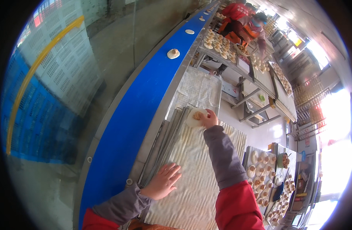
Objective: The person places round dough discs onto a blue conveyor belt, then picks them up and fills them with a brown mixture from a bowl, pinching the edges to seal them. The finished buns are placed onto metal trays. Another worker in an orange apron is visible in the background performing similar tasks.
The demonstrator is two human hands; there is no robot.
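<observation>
- Cloth-covered tray [183, 203], pale, wrinkled; our left hand [162, 184] spread, empty, at its left edge.
- Dough round [191, 119], tray's far left corner: near-circular, axes alike, filling [197, 115] facing up; our right hand [209, 119] touches it, grip we cannot tell.
- Blue conveyor belt [145, 88], alongside.
- People [255, 23], far tables [263, 78].

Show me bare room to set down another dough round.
Bare cloth lies between the left hand and the right sleeve, nearer than the dough round at the right hand. The blue belt is bare from its nearest topped round to the left sleeve. Trays at right and dough rows ahead are crowded.
</observation>
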